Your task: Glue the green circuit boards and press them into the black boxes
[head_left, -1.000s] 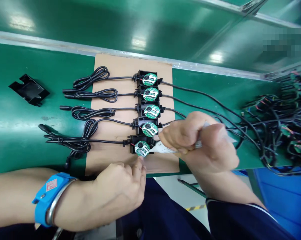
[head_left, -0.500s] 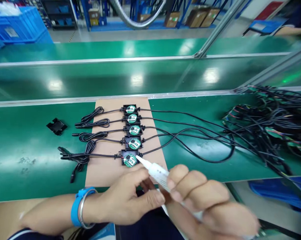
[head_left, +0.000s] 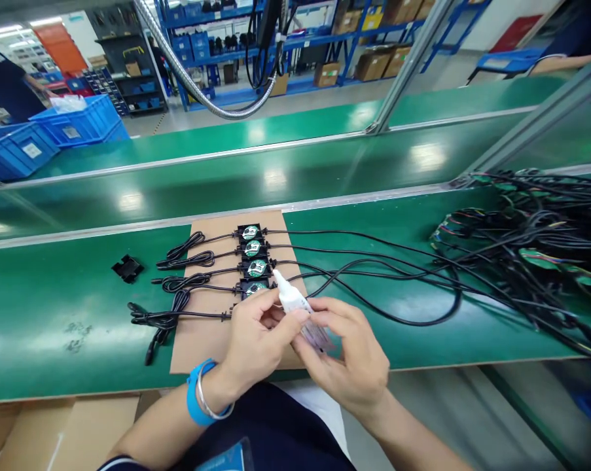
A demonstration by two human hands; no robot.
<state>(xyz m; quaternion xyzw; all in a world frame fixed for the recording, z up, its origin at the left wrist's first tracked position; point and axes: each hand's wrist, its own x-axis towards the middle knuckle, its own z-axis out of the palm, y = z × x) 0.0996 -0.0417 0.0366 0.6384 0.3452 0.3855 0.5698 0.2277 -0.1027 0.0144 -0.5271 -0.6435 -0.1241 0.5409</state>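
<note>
Both hands are together over the front of a cardboard sheet point(head_left: 192, 350). My right hand point(head_left: 351, 350) is closed around a white squeeze tube point(head_left: 295, 302), whose tapered nozzle points up and left. My left hand point(head_left: 256, 337), with a blue strap and a metal bangle at the wrist, is closed at the tube's side, its thumb against it. Behind them stands a column of black plastic housings, each with a round green circuit board point(head_left: 256, 268) carrying white paste. The nearest housing is hidden behind my left hand. Coiled black cables point(head_left: 182, 282) run out to the left.
A loose black cover point(head_left: 127, 268) lies on the green bench point(head_left: 79, 340) at left. Cables lead right to a big tangle of wires and boards point(head_left: 531, 242). Beyond a low partition are blue bins point(head_left: 79, 124), a flexible metal hose point(head_left: 197, 91) and other people.
My left hand has left the nearest circuit board and come to the tube. My right hand has drawn the tube back from that board and turned it upward. The view has tilted up.
</note>
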